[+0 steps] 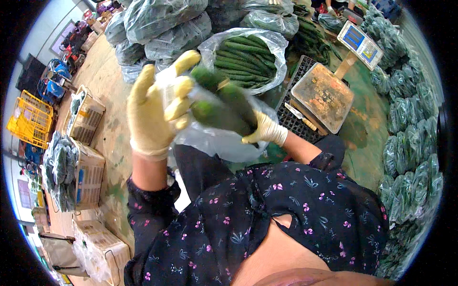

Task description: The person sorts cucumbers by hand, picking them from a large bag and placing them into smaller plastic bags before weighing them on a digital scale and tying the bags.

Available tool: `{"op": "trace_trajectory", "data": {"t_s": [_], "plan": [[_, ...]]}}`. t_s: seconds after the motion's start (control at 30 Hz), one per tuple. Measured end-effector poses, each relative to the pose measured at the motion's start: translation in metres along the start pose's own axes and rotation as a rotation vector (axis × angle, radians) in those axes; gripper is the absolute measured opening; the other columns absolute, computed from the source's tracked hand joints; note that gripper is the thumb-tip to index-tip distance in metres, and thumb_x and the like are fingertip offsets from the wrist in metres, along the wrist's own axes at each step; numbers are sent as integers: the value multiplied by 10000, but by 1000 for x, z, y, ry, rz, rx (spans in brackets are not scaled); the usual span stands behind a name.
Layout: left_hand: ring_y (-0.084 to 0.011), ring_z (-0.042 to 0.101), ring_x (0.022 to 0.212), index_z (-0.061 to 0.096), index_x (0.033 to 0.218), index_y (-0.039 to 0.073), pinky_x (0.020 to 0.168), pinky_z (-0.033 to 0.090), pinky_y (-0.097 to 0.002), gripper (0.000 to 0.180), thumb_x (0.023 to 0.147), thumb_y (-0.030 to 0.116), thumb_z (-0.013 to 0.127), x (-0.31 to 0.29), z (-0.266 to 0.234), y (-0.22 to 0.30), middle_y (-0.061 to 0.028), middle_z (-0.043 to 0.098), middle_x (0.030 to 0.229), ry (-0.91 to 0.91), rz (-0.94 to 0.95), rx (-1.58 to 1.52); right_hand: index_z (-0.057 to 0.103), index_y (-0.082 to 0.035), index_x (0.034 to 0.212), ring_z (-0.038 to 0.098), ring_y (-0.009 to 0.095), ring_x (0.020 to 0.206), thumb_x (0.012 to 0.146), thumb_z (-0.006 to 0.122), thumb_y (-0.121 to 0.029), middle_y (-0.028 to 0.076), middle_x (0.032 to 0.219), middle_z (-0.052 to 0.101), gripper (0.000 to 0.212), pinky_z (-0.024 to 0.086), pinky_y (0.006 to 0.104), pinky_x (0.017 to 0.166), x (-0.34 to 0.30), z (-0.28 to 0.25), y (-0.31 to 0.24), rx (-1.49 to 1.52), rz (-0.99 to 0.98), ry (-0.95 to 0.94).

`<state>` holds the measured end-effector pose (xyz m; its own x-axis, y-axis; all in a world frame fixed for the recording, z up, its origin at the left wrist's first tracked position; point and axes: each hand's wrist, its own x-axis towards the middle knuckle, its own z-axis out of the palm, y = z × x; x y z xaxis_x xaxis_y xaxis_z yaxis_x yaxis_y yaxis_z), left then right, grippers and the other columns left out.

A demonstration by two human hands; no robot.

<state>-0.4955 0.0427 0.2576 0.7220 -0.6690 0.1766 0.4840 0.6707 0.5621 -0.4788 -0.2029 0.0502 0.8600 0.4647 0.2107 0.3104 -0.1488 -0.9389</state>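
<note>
My left hand [153,107], in a yellow work glove, is raised with its fingers bent around a whitish, see-through piece of plastic [166,86]; motion blurs the plastic, and its full shape is lost. Beside it, my right hand [267,129], gloved too, grips a bunch of dark green cucumbers [234,102] from their near right side. The far ends of the cucumbers point toward my left fingers and are smeared. Below the bunch, a pale clear plastic sheet or bag [214,140] spreads in front of my knees. Just beyond, an open clear bag [281,62] holds many long cucumbers [245,59].
A scale [322,97] with a stained pan and display [360,45] stands at right on black crates. A knife [300,116] lies beside the pan. Filled bags [167,28] pile up far left; bagged bundles [410,148] line the right. Baskets [88,174] stand at left.
</note>
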Motion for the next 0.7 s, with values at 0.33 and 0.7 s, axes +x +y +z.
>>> {"op": "trace_trajectory", "data": {"t_s": [0.33,0.7], "plan": [[-45,286,346,498,1177,-94,317,209,-194,578,926,420,421,-22,-160,3,18,518,579,564,-242,46,528,9,1223,473,302,1194,706,523,-716,201,1245,531,891,362,343,997,-35,-43,108,-612,682,-684],[-117,444,410,607,955,62,395,364,-276,386,884,428,505,4,-227,-69,-19,574,611,772,-318,286,557,-67,1212,583,325,1024,722,670,-424,161,1096,627,617,449,380,876,-43,-60,59,-739,674,-768]]}}
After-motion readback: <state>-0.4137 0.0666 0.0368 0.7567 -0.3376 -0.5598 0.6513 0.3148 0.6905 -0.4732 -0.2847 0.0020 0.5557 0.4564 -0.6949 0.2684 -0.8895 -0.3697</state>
